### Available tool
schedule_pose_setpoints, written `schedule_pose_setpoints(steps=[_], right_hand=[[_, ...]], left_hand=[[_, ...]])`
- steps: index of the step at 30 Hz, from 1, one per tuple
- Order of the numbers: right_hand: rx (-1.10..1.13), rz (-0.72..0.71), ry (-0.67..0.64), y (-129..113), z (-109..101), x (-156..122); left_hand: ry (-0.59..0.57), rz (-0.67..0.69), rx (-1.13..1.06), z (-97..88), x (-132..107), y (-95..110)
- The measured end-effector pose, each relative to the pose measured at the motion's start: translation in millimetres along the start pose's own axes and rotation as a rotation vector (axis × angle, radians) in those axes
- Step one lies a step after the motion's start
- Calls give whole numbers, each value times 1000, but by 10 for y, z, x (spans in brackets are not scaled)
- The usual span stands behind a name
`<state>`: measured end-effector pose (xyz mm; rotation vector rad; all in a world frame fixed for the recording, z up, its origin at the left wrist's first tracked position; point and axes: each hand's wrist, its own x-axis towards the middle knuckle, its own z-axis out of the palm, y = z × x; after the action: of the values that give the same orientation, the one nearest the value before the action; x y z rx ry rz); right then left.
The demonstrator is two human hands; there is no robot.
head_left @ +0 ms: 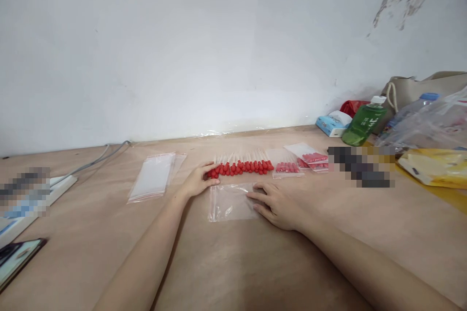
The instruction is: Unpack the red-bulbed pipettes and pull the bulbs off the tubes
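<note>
A row of droppers (pixel 242 167) with red bulbs and thin clear stems lies across the table, bulbs towards me. At its left end my left hand (pixel 200 178) has its thumb and fingers around the nearest red bulbs. Just in front of the row lies a clear zip bag (pixel 230 206), flat, its zip edge at the left. My right hand (pixel 279 204) rests on the bag's right end with fingers stretched out and apart. Right of the row are several clear bags (pixel 288 168) with red-bulbed pieces inside, some overlapping.
A stack of zip bags (pixel 153 175) lies to the left. Further left are a cable (pixel 97 159), a white power strip (pixel 60 189) and a phone (pixel 20 257). At the back right stand a tissue pack (pixel 330 125), a green bottle (pixel 365 124) and plastic bags (pixel 434 121).
</note>
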<state>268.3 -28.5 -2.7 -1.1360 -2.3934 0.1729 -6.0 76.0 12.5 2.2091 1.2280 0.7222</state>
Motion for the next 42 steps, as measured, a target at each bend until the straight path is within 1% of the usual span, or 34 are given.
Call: schedule_pose_setpoints(steps=[2,3,6,7,8,9,11,12,15,18,20,22,24,27,30,31,33,35,36,37,38,39,40,41,42], right_hand=[[2,-6,-14,12,-9,1],[3,-5,-18,17,-12,1],[10,11,-25,26,-9,0],[12,16,-25,29,-3,-1],[14,17,-26,32,3,-3],[15,15,-26,35,10,-5],[13,10,-20,39,24,-9],[10,9,-17,41,29,-11],[-2,5,-6,38,32,-14],[-9,5,-13,28,21,-13],[-8,12,-19,23,14,-13],[-2,18,-22,21,11,-13],[9,18,-20,21,11,-13],[30,25,-17,24,15,-12],[42,52,-12,27,19,-12],[43,59,-13,28,20,-14],[43,62,-11,29,20,-20],[41,60,-1,27,17,-28],[40,61,13,26,15,-32],[38,64,31,25,15,-36],[36,68,53,25,17,-39],[34,72,77,26,21,-42],[33,77,105,30,29,-44],[33,81,133,37,40,-45],[34,83,159,46,53,-46]], left_hand=[[47,-9,-54,33,-24,2],[93,-20,-93,52,-45,1],[319,-78,-182,103,-154,4],[382,-100,-178,117,-211,15],[417,-115,-153,128,-280,35],[425,-118,-113,137,-358,66],[368,-80,-19,150,-531,158],[314,-41,24,157,-615,213],[99,68,150,180,-799,371],[-96,126,272,191,-840,443],[-155,132,298,182,-819,440],[-159,107,260,163,-792,414],[-127,64,151,147,-770,377],[-28,16,-57,159,-741,313],[77,-23,-208,221,-716,270],[84,-36,-236,246,-710,268],[57,-45,-249,286,-702,287],[38,-40,-229,279,-691,317],[56,-42,-228,246,-681,325],[102,-59,-232,189,-667,320],[193,-100,-230,105,-652,298],[307,-152,-222,-3,-637,256],[453,-226,-189,-131,-626,193],[634,-319,-125,-271,-621,110],[719,-360,-95,-412,-625,11]])
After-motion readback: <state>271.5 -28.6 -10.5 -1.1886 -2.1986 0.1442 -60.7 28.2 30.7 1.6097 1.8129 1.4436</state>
